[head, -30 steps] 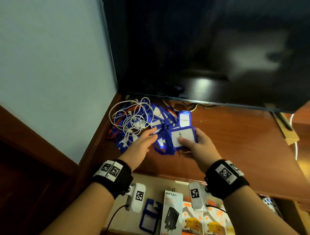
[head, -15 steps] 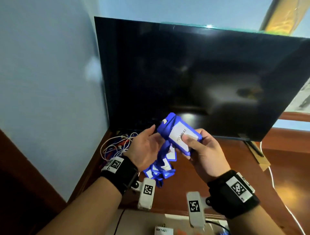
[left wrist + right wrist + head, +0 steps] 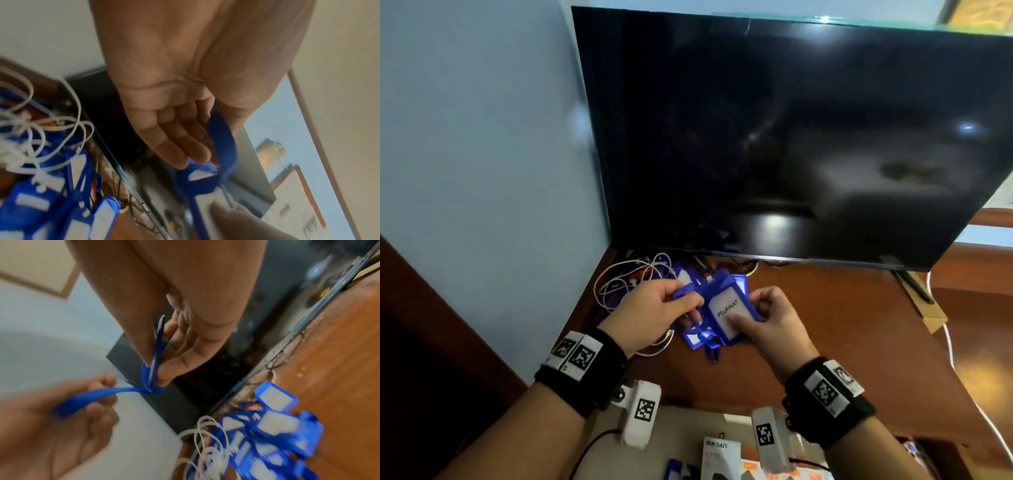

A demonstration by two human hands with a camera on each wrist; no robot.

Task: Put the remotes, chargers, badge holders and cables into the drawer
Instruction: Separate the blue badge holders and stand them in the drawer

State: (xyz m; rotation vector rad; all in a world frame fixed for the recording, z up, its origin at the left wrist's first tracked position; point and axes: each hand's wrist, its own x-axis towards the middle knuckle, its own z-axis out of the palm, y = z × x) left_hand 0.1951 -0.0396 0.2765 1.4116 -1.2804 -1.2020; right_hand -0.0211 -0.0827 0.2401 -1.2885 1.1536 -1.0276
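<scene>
My right hand (image 3: 743, 318) pinches a blue badge holder (image 3: 727, 313) with a white card reading PELAWAT, held just above the desk. In the right wrist view the badge holder (image 3: 154, 356) shows edge-on between thumb and fingers. My left hand (image 3: 688, 305) grips its blue strap (image 3: 82, 400), which the left wrist view shows as a strap (image 3: 224, 146) between thumb and fingers. Behind the hands lies a pile of blue badge holders (image 3: 695, 274) tangled with white cables (image 3: 619, 284). The pile (image 3: 267, 426) sits at the TV's foot.
A large black TV (image 3: 791, 137) stands on the wooden desk (image 3: 825, 325), next to a blue wall (image 3: 482, 154) on the left. An open drawer (image 3: 681, 421) below my wrists holds a charger box (image 3: 720, 455) and other packets. A white cable (image 3: 955, 359) runs along the desk's right side.
The badge holder came up off the pile, rose in front of the TV, then dropped back near the pile. My left hand has taken hold of its strap. The head view tilted upward.
</scene>
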